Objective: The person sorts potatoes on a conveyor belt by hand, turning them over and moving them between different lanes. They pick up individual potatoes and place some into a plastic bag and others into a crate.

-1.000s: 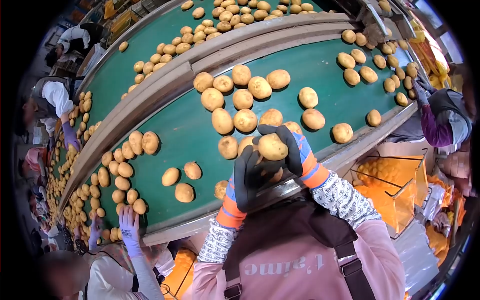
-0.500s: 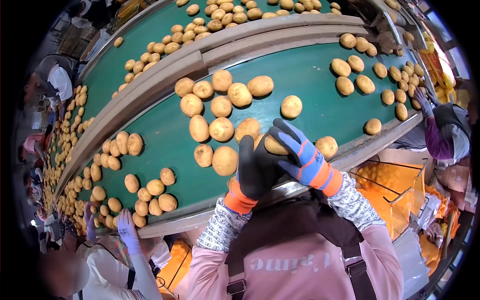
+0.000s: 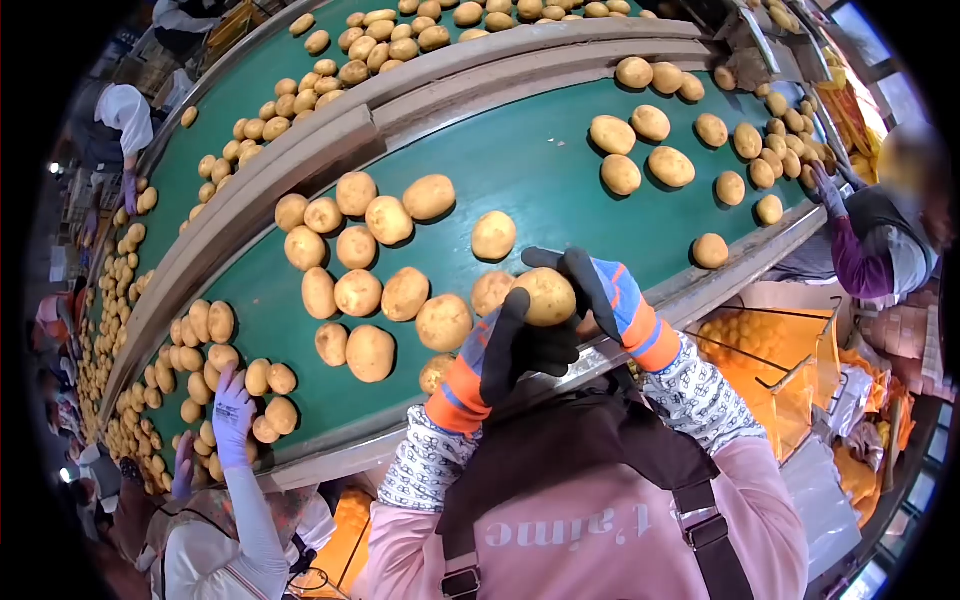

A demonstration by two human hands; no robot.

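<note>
Potato (image 3: 545, 296), one: clasped between gloved left hand (image 3: 515, 345) and gloved right hand (image 3: 600, 292), fingers curled round it, above the near edge of the green belt (image 3: 540, 165). Loose potatoes near mid-belt: about twelve. Co-worker's gloved hand (image 3: 232, 415), one, at near-left edge.

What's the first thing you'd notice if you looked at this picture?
Right in the middle, the left hand and right hand, both in black, blue and orange gloves, hold one potato up over the near edge of the green belt. Many loose potatoes lie scattered across that belt. At lower left, a co-worker's gloved hand reaches onto it among a cluster of them.
</note>
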